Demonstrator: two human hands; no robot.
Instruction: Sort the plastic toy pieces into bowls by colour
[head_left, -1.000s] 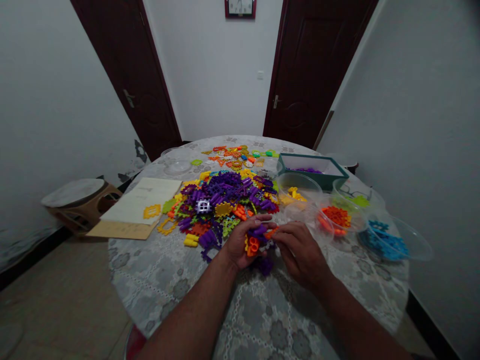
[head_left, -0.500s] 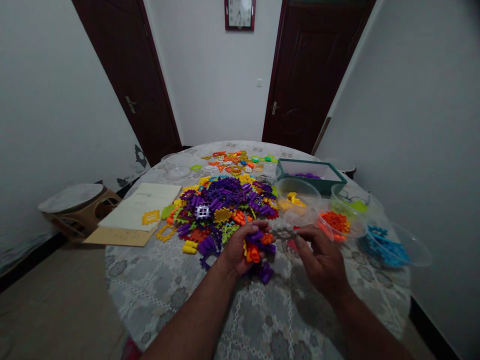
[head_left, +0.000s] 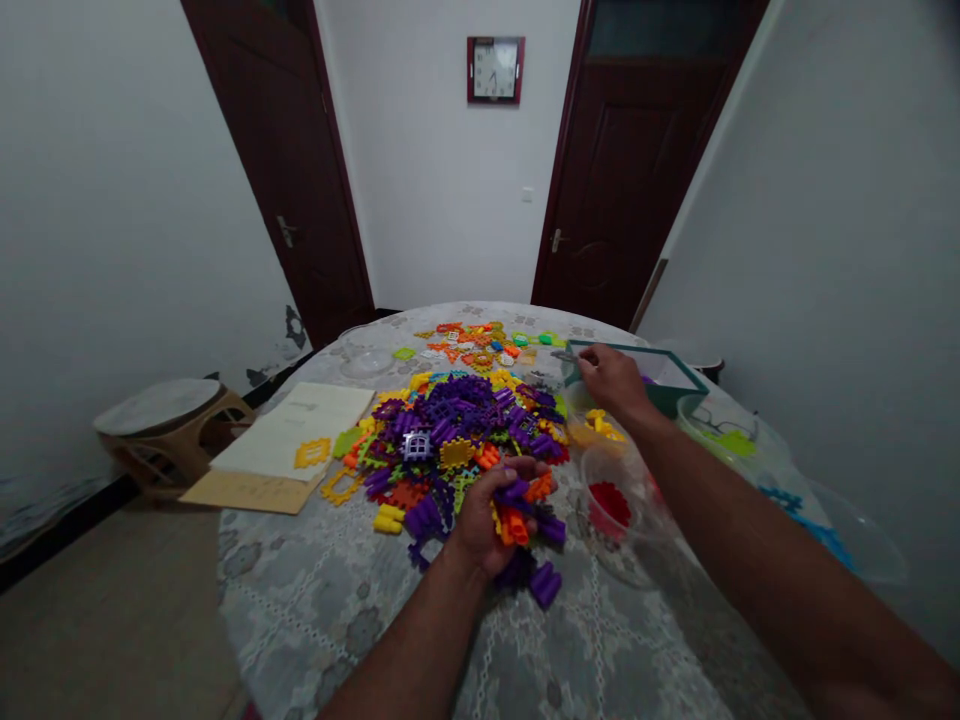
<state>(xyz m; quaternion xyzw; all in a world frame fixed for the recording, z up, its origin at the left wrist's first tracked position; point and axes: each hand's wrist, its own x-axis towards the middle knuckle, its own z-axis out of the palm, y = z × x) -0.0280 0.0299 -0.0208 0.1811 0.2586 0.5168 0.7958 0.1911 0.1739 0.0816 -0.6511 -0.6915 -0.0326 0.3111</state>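
Observation:
My left hand (head_left: 480, 520) is cupped around several plastic building pieces, among them an orange tube piece (head_left: 514, 526) and a purple piece (head_left: 513, 490). It rests at the near right side of a large heap of interlocking pieces (head_left: 457, 405), mostly purple, with yellow, green and orange ones. My right hand (head_left: 613, 378) is stretched far forward, over the near left corner of a green-edged box (head_left: 679, 400). Between its thumb and fingers is a flat grey building piece (head_left: 564, 356), its outline partly hidden and blurred.
Clear tubs stand at the right, holding yellow pieces (head_left: 602, 426), red pieces (head_left: 609, 505) and blue pieces (head_left: 817, 535). Smaller loose pieces (head_left: 472, 345) lie at the back. An open notebook (head_left: 300, 430) lies left, with a stool (head_left: 165, 420) beyond the table edge.
My right hand has moved forward from beside my left hand to the box, carrying the grey piece. My left hand keeps its hold. The view has tilted up slightly.

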